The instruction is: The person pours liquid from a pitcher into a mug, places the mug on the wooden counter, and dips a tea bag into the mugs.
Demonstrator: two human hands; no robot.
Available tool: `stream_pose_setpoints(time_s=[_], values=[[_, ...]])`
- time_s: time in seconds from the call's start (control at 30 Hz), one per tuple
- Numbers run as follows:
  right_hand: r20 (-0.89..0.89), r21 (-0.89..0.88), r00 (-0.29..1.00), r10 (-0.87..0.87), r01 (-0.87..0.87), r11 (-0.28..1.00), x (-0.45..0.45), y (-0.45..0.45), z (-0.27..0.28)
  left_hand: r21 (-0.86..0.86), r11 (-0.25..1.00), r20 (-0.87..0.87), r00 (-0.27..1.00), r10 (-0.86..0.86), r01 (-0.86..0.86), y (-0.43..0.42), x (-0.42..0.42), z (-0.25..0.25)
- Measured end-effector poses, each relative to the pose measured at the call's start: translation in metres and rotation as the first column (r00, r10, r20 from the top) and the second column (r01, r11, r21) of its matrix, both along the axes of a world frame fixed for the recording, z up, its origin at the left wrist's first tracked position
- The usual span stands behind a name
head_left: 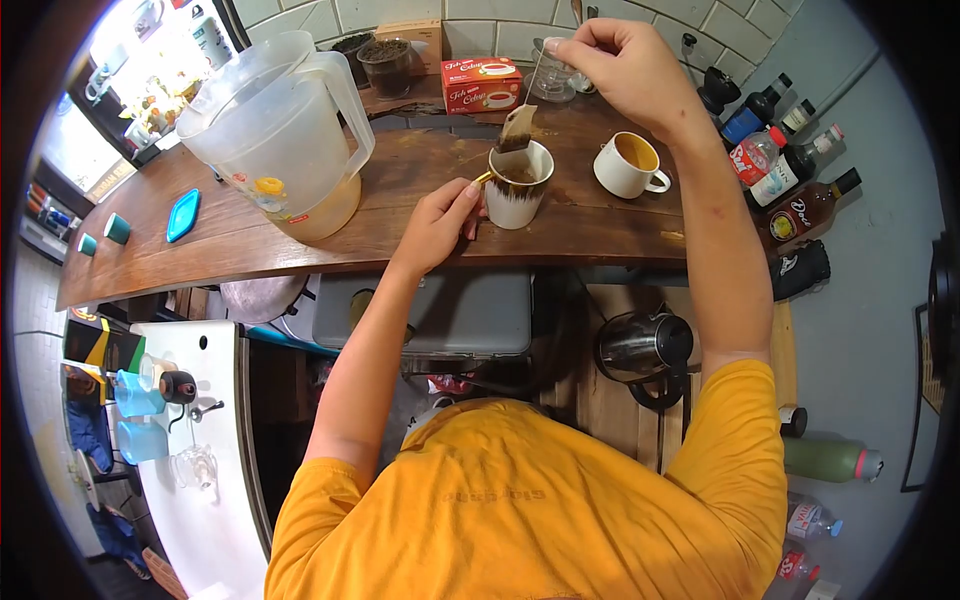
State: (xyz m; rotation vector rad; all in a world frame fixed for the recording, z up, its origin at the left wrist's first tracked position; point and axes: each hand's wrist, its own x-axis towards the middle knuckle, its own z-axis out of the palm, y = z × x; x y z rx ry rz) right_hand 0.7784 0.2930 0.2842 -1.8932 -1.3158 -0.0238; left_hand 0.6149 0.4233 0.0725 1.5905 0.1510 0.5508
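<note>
My left hand (446,222) is closed around the gold handle of a white mug with a dark streaked pattern (516,207), which stands upright near the counter's front edge. Above the mug, my right hand (627,68) pinches the string of a tea bag (516,129). The bag hangs at the mug's far rim, dark and wet-looking in its lower part. Some liquid shows inside the mug. To its right stands a second white mug (622,178) with a yellow-orange inside. A red tea box (482,86) sits behind the mugs.
A large translucent pitcher (270,140) with some liquid stands at left on the wooden counter (400,160). Beyond it lie a blue lid (183,215) and small teal cups (117,228). Bottles (800,210) line the right wall. Below the counter is a glass kettle (640,345).
</note>
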Motion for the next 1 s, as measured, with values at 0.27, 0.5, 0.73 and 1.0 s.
stream_pose_setpoints(time_s=[0.27,0.5,0.73,1.0], values=[[0.032,0.051,0.998,-0.051,0.049,0.998,-0.005,-0.004,0.016,0.01,1.0,-0.017,1.0,0.011,-0.011,-0.001,-0.001,0.002],[0.043,0.064,0.999,0.017,-0.02,0.998,0.006,-0.008,-0.008,0.008,1.0,-0.006,1.0,0.008,-0.008,0.001,0.0,-0.001],[-0.029,-0.208,0.998,0.048,-0.053,0.977,0.009,0.0,-0.079,0.014,1.0,-0.005,1.0,0.005,-0.005,0.002,-0.001,-0.002],[0.033,0.055,0.999,0.004,-0.006,0.998,0.004,-0.005,-0.023,0.008,1.0,-0.015,1.0,0.006,-0.006,0.001,0.0,-0.002]])
